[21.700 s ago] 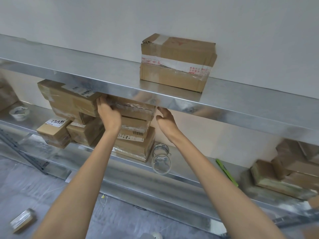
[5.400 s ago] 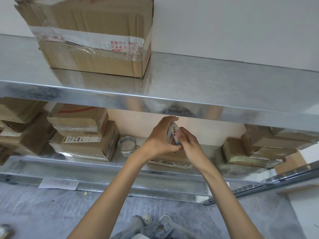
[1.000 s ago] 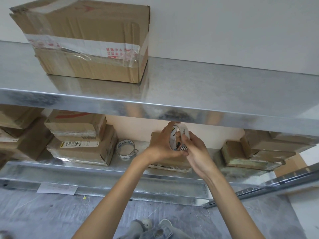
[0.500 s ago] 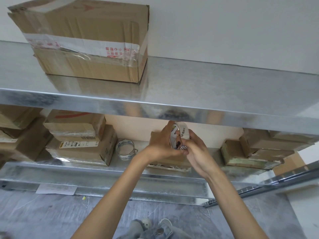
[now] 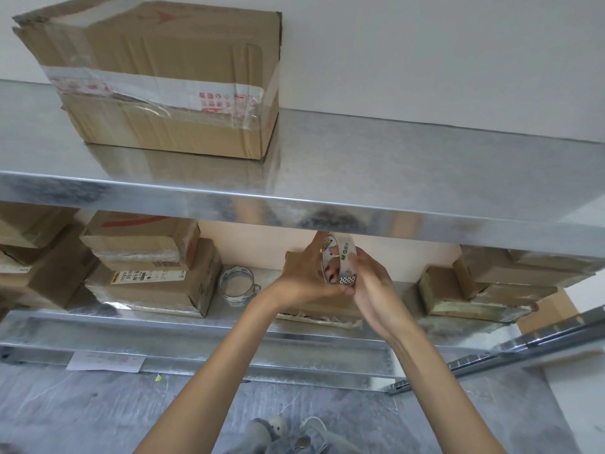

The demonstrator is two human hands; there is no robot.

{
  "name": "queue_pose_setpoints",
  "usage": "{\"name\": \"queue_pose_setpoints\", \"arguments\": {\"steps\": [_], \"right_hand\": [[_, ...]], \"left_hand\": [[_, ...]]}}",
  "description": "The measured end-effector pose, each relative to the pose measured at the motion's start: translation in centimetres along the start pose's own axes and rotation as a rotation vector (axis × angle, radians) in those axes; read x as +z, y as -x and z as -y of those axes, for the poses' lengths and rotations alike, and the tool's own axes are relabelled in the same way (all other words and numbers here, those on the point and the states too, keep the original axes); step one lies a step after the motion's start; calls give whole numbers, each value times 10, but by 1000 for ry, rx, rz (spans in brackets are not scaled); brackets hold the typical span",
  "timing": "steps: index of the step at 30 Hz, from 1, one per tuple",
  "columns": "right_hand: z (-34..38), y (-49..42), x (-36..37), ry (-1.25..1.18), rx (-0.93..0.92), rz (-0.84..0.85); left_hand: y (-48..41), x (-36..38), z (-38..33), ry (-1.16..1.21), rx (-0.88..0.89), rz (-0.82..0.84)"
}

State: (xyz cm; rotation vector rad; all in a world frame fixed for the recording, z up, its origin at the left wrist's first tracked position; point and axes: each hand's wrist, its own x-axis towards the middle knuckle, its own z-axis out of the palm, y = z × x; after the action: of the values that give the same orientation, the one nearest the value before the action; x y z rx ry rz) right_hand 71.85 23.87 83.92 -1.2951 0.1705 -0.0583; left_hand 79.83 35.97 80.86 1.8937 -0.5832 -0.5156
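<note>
Tape roll [image 5: 342, 249] under shelf lip [image 5: 294, 212] (box [image 5: 314, 310] probably behind).

You face a plain white wall [image 5: 425, 54] at twelve o'clock. A galvanised metal upper shelf [image 5: 409, 165] runs from nine to three o'clock, with a lower shelf [image 5: 163, 326] shaded beneath it. At six o'clock lies your grey marbled floor [image 5: 82, 407].

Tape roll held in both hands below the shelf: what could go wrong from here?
1. The tape roll sits just under the metal edge of the upper shelf; lifting it could knock the left hand against that edge.
2. The right hand pinches only the roll's lower rim, so the roll may slip and drop to the floor.
</note>
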Motion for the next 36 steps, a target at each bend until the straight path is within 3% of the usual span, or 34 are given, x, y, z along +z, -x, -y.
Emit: {"name": "queue_pose_setpoints", "arguments": {"steps": [11, 16, 20, 25, 36], "right_hand": [[2, 0, -1, 24, 24, 56], [-2, -2, 3, 16, 35, -27], [-10, -1, 11, 73, -16, -227], [-1, 1, 7, 47, -31, -22], [5, -3, 3, -38, -28, 76]], "left_hand": [[4, -1, -4, 79, -6, 16], [3, -2, -8, 28, 12, 3], [2, 1, -10, -66, 22, 2], [6, -2, -7, 78, 14, 16], [3, -1, -1, 230, -1, 17]]}}
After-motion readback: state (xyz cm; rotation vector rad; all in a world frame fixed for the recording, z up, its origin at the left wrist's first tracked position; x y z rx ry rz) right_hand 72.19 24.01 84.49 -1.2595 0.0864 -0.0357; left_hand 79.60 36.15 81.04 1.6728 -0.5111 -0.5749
